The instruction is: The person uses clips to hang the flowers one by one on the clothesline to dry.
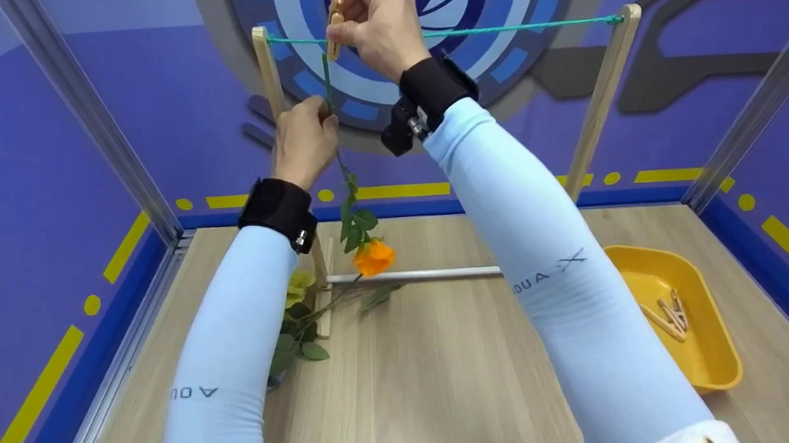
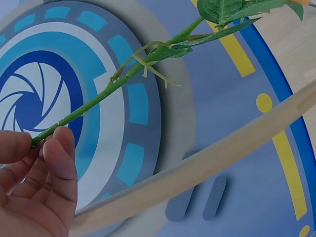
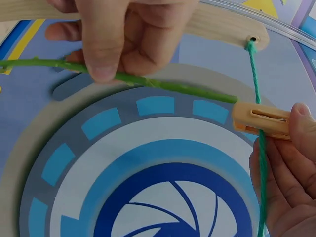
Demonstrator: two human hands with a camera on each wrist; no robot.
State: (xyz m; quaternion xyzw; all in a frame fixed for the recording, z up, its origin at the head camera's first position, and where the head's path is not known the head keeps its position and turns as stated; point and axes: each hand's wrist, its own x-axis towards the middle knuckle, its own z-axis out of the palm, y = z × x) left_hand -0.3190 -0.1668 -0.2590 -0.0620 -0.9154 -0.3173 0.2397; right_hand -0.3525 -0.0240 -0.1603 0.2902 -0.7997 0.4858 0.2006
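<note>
Spreading across the lower view, a wood-grain table [image 1: 448,372] bore a wooden stand [image 1: 600,107], whose two posts held a teal string [image 1: 520,27] tied between their tops. A yellow tray [image 1: 716,323] sat on the table's right side; at the left, near the stand's foot, lay a leafy yellow flower [image 1: 299,287]. An orange rose [image 1: 374,257] hung head down near the left post. The left hand [image 1: 305,138] pinched its stem [image 2: 101,96] between thumb and fingers. Up at the string, the right hand [image 1: 386,28] gripped a wooden clothespin [image 3: 247,116]. The string crossed the clothespin, and the stem's end reached its tip; whether the two touched could not be told. More clothespins [image 1: 678,312] lay inside the tray.
</note>
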